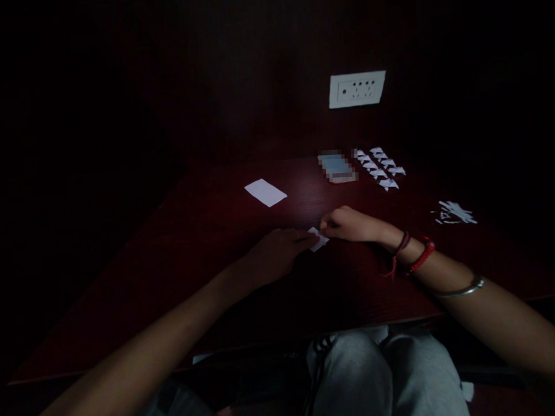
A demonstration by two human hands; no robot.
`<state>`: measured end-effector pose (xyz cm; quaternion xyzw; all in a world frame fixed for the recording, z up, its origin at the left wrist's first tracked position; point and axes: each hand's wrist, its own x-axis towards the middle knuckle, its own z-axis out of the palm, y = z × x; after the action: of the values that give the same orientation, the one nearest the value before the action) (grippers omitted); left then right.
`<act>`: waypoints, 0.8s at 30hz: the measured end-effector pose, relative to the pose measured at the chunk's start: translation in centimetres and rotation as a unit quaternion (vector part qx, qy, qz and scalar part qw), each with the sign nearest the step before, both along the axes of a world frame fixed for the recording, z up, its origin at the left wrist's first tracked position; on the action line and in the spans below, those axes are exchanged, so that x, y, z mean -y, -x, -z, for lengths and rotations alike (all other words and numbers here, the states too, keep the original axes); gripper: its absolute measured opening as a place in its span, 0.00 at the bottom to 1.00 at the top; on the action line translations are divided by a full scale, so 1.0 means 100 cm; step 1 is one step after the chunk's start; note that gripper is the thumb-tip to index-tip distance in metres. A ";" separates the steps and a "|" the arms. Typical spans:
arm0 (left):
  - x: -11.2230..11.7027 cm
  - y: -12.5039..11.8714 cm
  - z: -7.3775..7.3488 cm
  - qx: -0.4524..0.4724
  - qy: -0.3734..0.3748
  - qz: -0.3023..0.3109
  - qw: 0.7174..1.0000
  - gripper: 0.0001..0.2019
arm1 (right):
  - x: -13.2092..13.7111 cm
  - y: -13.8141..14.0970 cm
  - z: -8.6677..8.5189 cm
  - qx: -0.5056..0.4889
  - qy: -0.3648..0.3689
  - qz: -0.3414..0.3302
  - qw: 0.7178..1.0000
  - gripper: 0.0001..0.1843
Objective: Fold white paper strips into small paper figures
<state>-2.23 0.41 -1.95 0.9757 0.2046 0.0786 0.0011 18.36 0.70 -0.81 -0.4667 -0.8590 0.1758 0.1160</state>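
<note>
A small piece of folded white paper (317,239) lies on the dark red table in front of me. My left hand (280,251) reaches in from the left, its fingers pressed together and holding the paper against the tabletop. At the paper's right edge, my right hand (348,224) is closed, thumb and fingertips pinching it. The fingertips cover part of the paper, so its exact shape is hard to make out. Beyond my left hand, a flat white paper sheet (265,192) lies by itself.
Several folded white paper pieces (376,169) stand in rows at the back right, beside a blurred phone-like object (337,167). Thin paper strips (455,212) lie in a pile at the right. A white socket panel (357,89) is on the wall behind the table (168,257).
</note>
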 end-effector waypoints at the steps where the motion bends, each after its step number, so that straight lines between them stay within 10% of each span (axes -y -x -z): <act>1: 0.000 0.000 0.001 0.004 0.003 0.000 1.000 0.28 | 0.000 0.000 0.000 0.000 -0.001 0.001 1.000 0.10; 16: 0.000 0.000 0.001 0.011 0.056 -0.015 0.998 0.30 | 0.000 -0.004 0.005 -0.039 -0.043 0.109 0.992 0.06; 24: 0.002 0.000 0.000 0.005 0.050 -0.018 0.999 0.32 | 0.009 -0.013 -0.007 -0.018 -0.086 -0.155 0.984 0.13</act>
<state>-2.25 0.21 -1.94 0.9702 0.2256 0.0727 0.0497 19.70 -0.18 -0.09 -0.3131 -0.9306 0.1258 0.1421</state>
